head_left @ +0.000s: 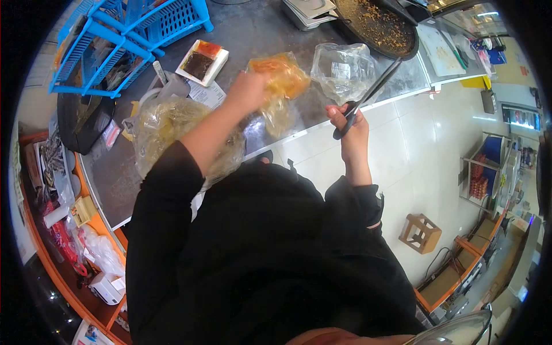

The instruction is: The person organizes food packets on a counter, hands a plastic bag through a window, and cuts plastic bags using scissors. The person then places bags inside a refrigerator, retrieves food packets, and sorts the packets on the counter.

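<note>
My left hand (248,92) is closed on a clear plastic bag (286,75) with orange-yellow food in it, over the metal table. Slight blur covers this hand. Black-handled scissors (368,95) are in my right hand (352,129), their blades pointing up and to the right beyond the table's front edge. Between the orange bag and the scissors lies another clear bag (339,72) with a white label. A large crumpled clear bag (172,129) with yellowish contents rests on the table below my left forearm.
Blue plastic baskets (123,46) stand at the back left. Near them is a white box (202,62) with dark and red contents. A black pan (376,26) with brown crumbs and metal containers (307,11) are at the back. A wooden stool (420,233) stands on the floor.
</note>
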The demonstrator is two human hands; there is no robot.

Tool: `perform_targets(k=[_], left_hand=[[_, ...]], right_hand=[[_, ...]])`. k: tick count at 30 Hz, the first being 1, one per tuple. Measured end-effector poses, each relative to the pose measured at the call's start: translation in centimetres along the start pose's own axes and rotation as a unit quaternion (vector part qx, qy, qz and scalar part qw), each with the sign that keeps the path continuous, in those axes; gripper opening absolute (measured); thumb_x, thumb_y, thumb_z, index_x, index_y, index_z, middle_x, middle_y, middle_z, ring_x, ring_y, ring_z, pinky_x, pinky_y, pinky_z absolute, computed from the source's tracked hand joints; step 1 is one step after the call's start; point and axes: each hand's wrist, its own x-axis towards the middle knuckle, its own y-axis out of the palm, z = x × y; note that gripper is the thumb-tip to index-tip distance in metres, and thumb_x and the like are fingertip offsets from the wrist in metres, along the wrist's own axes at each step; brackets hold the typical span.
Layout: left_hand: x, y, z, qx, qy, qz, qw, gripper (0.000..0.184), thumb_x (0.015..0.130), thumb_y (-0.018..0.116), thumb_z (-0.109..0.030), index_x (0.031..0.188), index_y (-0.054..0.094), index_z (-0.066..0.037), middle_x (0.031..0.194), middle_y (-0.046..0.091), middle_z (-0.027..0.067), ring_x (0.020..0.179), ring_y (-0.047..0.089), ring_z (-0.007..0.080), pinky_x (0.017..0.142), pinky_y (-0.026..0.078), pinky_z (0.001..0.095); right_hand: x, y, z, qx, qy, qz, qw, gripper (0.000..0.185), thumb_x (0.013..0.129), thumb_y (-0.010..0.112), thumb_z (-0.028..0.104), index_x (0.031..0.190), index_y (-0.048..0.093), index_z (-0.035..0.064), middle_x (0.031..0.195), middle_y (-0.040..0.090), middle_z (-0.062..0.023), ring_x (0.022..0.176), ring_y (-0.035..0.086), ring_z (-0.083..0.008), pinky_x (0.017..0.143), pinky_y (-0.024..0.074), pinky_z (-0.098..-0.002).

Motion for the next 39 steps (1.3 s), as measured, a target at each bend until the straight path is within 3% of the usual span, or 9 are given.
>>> perform_targets(k=[3, 9, 12, 15, 19, 23, 31, 34, 39], left_hand=[[1.4, -3.5, 1.3, -0.211, -0.04, -0.078, 0.974, 0.031, 0.078, 0.06, -0.02, 0.108, 0.061, -0.012, 0.088, 0.066, 0.0163, 0.082, 0.064, 0.0328, 0.071, 0.05, 0.0401], [2.9, -7.5, 0.0, -0.129, -0.039, -0.187, 0.973, 0.039, 0.078, 0.062, -0.024, 0.115, 0.058, -0.012, 0.092, 0.066, 0.0177, 0.086, 0.063, 0.0328, 0.074, 0.049, 0.0389], [3.2, -4.4, 0.6, -0.1, -0.046, -0.026, 0.994, 0.054, 0.083, 0.063, -0.024, 0.13, 0.045, -0.003, 0.12, 0.058, 0.0174, 0.107, 0.058, 0.0247, 0.089, 0.045, 0.033], [2.0, -2.6, 0.6, -0.387, -0.074, 0.042, 0.918, 0.068, 0.086, 0.063, -0.031, 0.14, 0.03, -0.004, 0.135, 0.046, 0.0184, 0.117, 0.051, 0.0264, 0.097, 0.04, 0.0369], [-0.4, -5.1, 1.1, -0.441, -0.008, -0.072, 0.894, 0.063, 0.088, 0.062, -0.029, 0.139, 0.031, -0.007, 0.13, 0.05, 0.0153, 0.112, 0.053, 0.0204, 0.09, 0.044, 0.0316], [-6.8, -8.7, 1.0, -0.36, 0.012, -0.214, 0.908, 0.042, 0.092, 0.052, -0.008, 0.132, 0.041, -0.003, 0.123, 0.054, 0.0114, 0.104, 0.056, 0.0156, 0.09, 0.043, 0.0289], [-19.3, -9.0, 6.2, -0.16, -0.088, -0.434, 0.882, 0.039, 0.086, 0.061, -0.008, 0.123, 0.051, -0.003, 0.115, 0.057, 0.0132, 0.099, 0.057, 0.0201, 0.088, 0.044, 0.0319], [-23.5, -9.8, 6.4, 0.07, -0.148, -0.36, 0.918, 0.063, 0.075, 0.074, -0.018, 0.128, 0.045, -0.002, 0.125, 0.049, 0.0183, 0.113, 0.048, 0.0296, 0.099, 0.037, 0.0389], [-28.1, -7.3, 6.6, 0.077, -0.288, -0.252, 0.921, 0.118, 0.047, 0.088, -0.027, 0.14, 0.019, 0.0, 0.14, 0.03, 0.0229, 0.129, 0.03, 0.0394, 0.107, 0.025, 0.0457]], right_hand=[[-0.2, -1.0, -0.1, 0.003, 0.007, -0.024, 1.0, 0.02, 0.078, 0.074, 0.008, 0.085, 0.056, 0.0084, 0.088, 0.068, -0.0074, 0.077, 0.059, -0.0092, 0.069, 0.0427, -0.0214], [-0.7, -1.7, 0.1, 0.02, 0.022, -0.032, 0.999, 0.02, 0.078, 0.074, 0.009, 0.084, 0.054, 0.009, 0.09, 0.068, -0.0096, 0.079, 0.059, -0.0113, 0.071, 0.0438, -0.0223], [-0.7, -1.6, 0.1, 0.009, 0.026, -0.026, 0.999, 0.02, 0.078, 0.073, 0.009, 0.084, 0.054, 0.0089, 0.09, 0.068, -0.0102, 0.08, 0.06, -0.0122, 0.073, 0.0442, -0.023], [-0.7, -1.4, 0.4, 0.001, 0.016, -0.017, 1.0, 0.02, 0.079, 0.073, 0.008, 0.084, 0.054, 0.0088, 0.09, 0.068, -0.0104, 0.082, 0.06, -0.013, 0.075, 0.0445, -0.024], [-0.5, -1.6, -0.1, -0.02, 0.017, -0.002, 1.0, 0.018, 0.079, 0.072, 0.007, 0.084, 0.054, 0.0079, 0.092, 0.068, -0.0104, 0.084, 0.061, -0.0136, 0.078, 0.0449, -0.0254], [-0.3, -1.4, -0.6, -0.034, 0.027, 0.034, 0.998, 0.018, 0.08, 0.071, 0.006, 0.09, 0.056, 0.0046, 0.092, 0.067, -0.0099, 0.087, 0.061, -0.014, 0.081, 0.0453, -0.0261], [-0.2, 1.6, 0.5, -0.128, 0.041, 0.154, 0.979, 0.023, 0.079, 0.073, 0.012, 0.094, 0.061, 0.0003, 0.083, 0.066, -0.0062, 0.074, 0.06, -0.0088, 0.066, 0.0454, -0.0191], [0.1, 3.2, 1.4, -0.319, 0.092, 0.189, 0.924, 0.024, 0.079, 0.073, 0.015, 0.093, 0.063, -0.0006, 0.076, 0.065, -0.0037, 0.065, 0.058, -0.0081, 0.058, 0.0431, -0.0205], [-0.4, 5.8, 0.9, -0.386, 0.059, 0.252, 0.885, 0.024, 0.078, 0.073, 0.022, 0.078, 0.065, -0.0007, 0.057, 0.057, -0.0033, 0.052, 0.051, -0.0072, 0.047, 0.0362, -0.0243]])
